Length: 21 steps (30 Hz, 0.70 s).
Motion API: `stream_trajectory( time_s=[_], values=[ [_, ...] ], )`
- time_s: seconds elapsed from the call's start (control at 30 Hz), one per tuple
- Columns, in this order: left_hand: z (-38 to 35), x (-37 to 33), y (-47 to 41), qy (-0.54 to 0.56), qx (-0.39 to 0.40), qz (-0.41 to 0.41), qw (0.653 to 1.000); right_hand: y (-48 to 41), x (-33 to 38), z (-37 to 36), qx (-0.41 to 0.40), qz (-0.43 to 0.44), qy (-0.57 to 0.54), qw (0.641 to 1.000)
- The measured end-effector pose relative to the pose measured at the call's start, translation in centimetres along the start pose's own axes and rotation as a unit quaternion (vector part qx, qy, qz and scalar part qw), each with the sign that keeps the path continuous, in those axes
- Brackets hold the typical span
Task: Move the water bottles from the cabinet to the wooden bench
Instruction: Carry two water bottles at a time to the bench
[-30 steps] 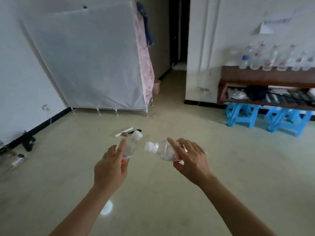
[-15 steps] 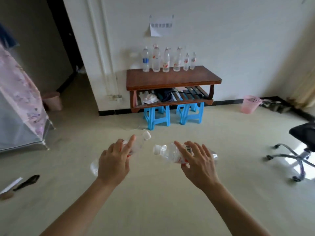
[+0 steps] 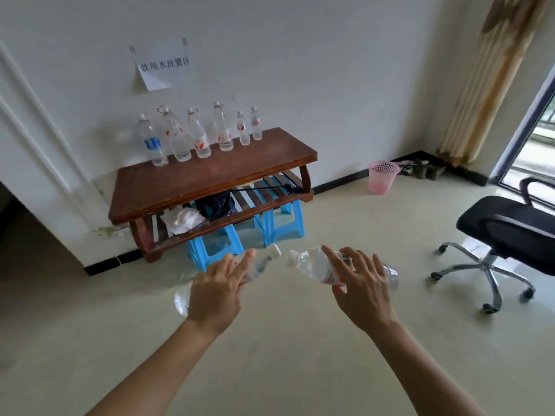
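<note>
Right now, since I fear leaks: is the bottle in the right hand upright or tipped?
Tipped: the bottle lies nearly sideways in the right hand, cap pointing left.

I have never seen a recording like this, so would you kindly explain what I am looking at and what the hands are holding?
There is no machine here: a person wears one wide-angle camera on the head, so you look forward and down as they do. The left hand grips a clear plastic water bottle with a white cap, and the right hand holds a second clear water bottle, caps pointing toward each other. Ahead, against the white wall, stands a brown wooden bench with a row of clear water bottles upright on top. Two blue plastic stools stand beneath it.
</note>
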<state>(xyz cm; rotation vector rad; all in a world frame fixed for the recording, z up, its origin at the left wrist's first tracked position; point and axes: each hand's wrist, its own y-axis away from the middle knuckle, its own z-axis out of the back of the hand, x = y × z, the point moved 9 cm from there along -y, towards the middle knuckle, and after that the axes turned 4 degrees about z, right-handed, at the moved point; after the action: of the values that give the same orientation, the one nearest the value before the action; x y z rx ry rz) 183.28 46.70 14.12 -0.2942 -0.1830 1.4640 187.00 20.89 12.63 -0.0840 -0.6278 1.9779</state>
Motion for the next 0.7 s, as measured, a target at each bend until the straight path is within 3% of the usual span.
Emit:
stream_trajectory(
  time_s=[0.27, 0.7],
  values=[
    [-2.1, 2.6, -16.1, -0.030, -0.021, 0.028, 0.999, -17.5, -6.5, -4.0, -0.009, 0.041, -0.020, 0.999],
    [-14.6, 19.6, -42.9, 0.029, -0.013, 0.071, 0.997, -45.4, -10.1, -22.4, 0.023, 0.103, -0.022, 0.994]
  ],
)
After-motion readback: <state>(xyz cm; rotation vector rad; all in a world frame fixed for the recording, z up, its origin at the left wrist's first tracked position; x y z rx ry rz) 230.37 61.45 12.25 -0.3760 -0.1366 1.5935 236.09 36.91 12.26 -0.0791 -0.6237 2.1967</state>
